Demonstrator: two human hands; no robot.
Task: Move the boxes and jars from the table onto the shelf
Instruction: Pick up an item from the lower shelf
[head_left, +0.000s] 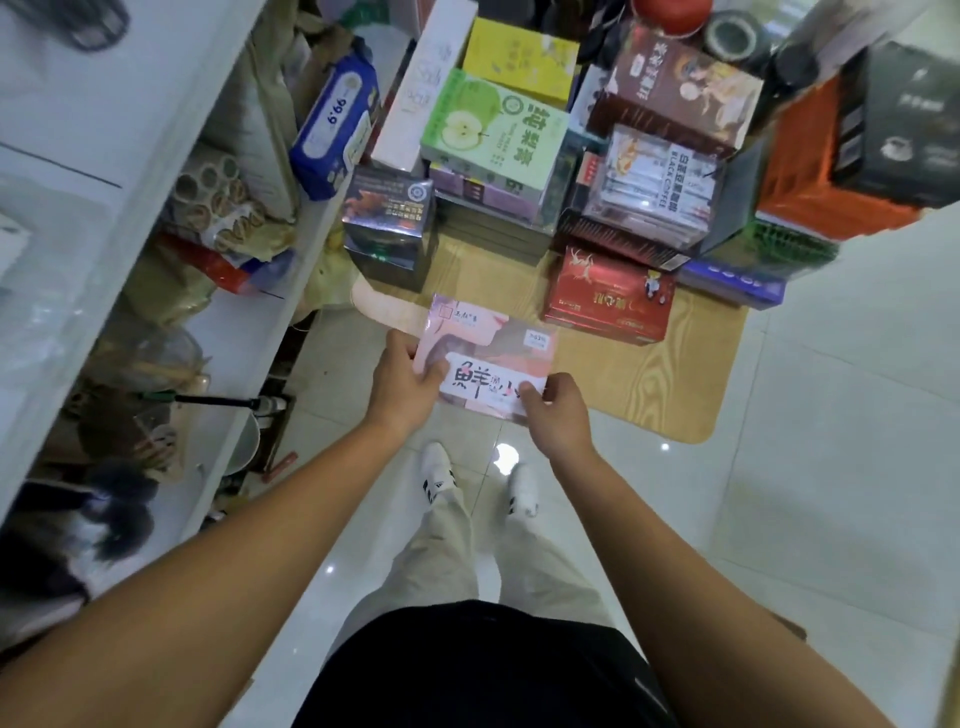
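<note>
Both hands grip one flat pink box (488, 358) held out in front of the body, above the near edge of the low wooden worktop (649, 374) and the tiled floor (831, 467). The left hand (408, 382) clasps the box's left end, thumb on the top face and fingers curled under. The right hand (558, 413) pinches the near right corner, fingertips on the white label with large dark characters. The box is tilted slightly, its far end over the worktop.

The worktop is crowded beyond it — a red box (608, 296) lies nearest, just right of the pink one. A dark, shiny box (389, 223) stands at the left edge. Behind these, a green box with an apple picture (493, 124) tops a stack, with a yellow box (519, 57) further back and a brown box (675, 93) to the right. A clear-wrapped pack marked black coffee (660, 182) sits below the brown one. An orange crate (821, 161) stands at the far right.

The white shelf (249, 322) runs along the left, its levels filled with bags and oddments — a blue wipes pack (337, 124) rests at its far end. Below the box, white shoes (436, 467) stand on the floor.
</note>
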